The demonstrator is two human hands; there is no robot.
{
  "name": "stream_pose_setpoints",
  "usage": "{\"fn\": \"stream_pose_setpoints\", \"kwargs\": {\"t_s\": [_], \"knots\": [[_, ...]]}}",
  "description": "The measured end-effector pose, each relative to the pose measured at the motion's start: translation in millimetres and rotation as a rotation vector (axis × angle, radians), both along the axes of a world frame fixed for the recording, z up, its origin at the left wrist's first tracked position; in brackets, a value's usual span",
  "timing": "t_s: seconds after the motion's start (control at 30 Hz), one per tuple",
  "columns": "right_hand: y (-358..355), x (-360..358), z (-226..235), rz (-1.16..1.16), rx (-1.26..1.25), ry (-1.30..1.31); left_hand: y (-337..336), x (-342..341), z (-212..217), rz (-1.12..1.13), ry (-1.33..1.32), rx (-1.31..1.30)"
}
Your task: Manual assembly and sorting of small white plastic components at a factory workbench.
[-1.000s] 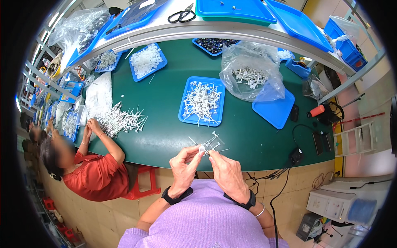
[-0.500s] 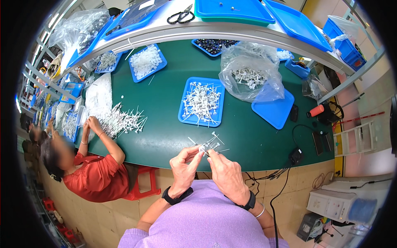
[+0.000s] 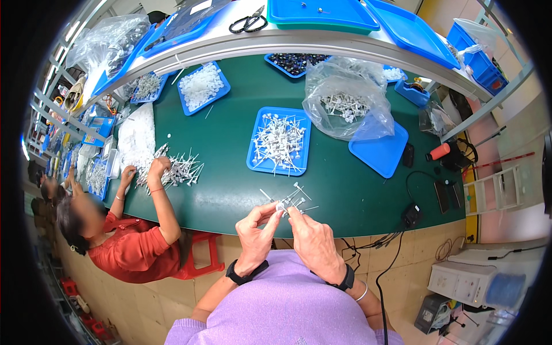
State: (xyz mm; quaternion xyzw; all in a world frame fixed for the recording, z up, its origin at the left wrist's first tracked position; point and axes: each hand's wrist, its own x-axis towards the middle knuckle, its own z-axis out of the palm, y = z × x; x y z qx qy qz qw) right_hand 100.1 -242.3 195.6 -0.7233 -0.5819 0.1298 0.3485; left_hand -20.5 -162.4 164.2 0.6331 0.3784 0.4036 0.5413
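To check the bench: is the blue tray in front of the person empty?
No, the blue tray on the green table holds many small white stemmed parts.

Small white capped pins bunched, fanning upward over green table edge

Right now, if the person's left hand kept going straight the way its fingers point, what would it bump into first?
Probably the loose white stick-like plastic parts on the green table, just past the left hand; beyond them lies the blue tray of white parts. Depth is hard to judge.
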Motion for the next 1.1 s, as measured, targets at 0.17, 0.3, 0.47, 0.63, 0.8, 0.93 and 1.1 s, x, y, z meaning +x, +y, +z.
{"fn": "stream_pose_setpoints", "kwargs": {"t_s": [0.17,0.3,0.47,0.63,0.8,0.93,1.1], "knots": [[1.3,0.9,3.2,0.005,0.019,0.168,1.8,-1.9,-3.8,-0.025,-0.083,-0.122],[1.0,1.0,6.0,0.006,-0.022,0.259,1.4,-2.0,-2.8,-0.030,-0.123,-0.155],[1.5,-0.4,2.7,-0.010,0.019,0.235,1.2,-2.2,-2.3,-0.027,-0.127,-0.157],[-0.6,0.6,4.8,-0.013,-0.026,0.201,1.2,-3.2,-4.9,-0.025,-0.111,-0.160],[-1.3,1.7,3.1,-0.008,0.032,0.180,1.3,-4.3,-7.7,-0.035,-0.098,-0.153],[-2.4,2.4,4.5,-0.002,0.026,0.189,0.8,-4.0,-6.0,-0.034,-0.106,-0.169],[-3.8,3.0,3.4,0.005,0.035,0.179,0.7,-3.8,-5.4,-0.034,-0.126,-0.200]]}}
